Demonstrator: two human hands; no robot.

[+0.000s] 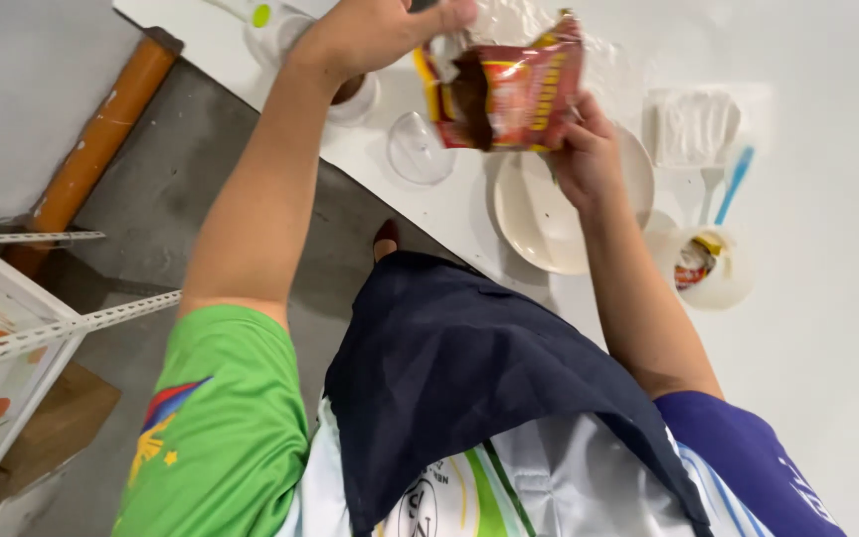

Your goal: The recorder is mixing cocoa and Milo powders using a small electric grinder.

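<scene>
Dark apron (469,368) closest to the lens, with green sleeve (221,418) on one side and blue sleeve (748,457) on the other. Beyond, red and yellow packet (514,91) raised above the white table (827,298), torn open at the top. Left hand (375,35) pinching the packet's upper corner; right hand (589,154) gripping its lower right edge. Directly beneath, round cream plate (539,214). Clear glass bowl (420,149) just beside the plate. White cup (713,268) with wrappers inside near the right forearm; blue spoon (736,179) behind it.
</scene>
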